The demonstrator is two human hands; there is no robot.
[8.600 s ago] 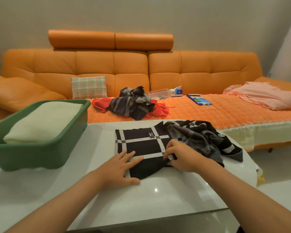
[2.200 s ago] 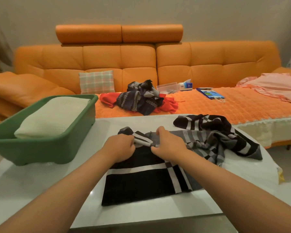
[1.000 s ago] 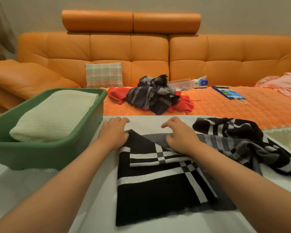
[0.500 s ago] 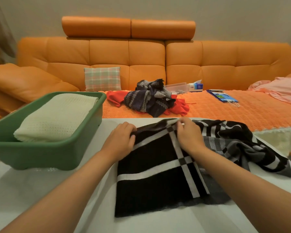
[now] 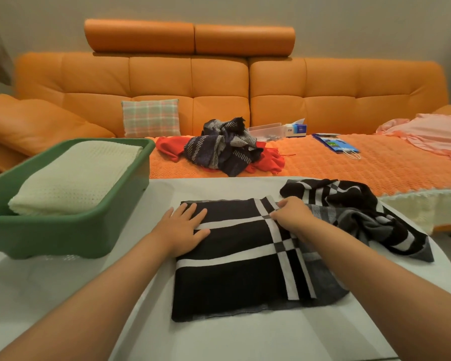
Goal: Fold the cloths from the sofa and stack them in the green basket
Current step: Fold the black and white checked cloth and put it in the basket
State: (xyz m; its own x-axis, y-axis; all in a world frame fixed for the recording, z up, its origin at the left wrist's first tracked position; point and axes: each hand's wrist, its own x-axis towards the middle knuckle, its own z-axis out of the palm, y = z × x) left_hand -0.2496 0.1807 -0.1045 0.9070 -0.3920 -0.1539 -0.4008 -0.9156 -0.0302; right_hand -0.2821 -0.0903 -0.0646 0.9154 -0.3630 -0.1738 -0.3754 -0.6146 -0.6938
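Head view: black checked cloth on the bench.
Left hand presses it flat-fingered; right hand pinches its far edge.

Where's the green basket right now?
Head view, left side: the green basket sits on the white table, left of the black-and-white cloth, with a folded cream cloth inside.

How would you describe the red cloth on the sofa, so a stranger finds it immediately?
Start at the orange sofa, on its seat right of the plaid cushion. The red cloth lies there beneath the dark striped cloth, showing on both sides of it. It is plain red, while its neighbour is dark and striped.
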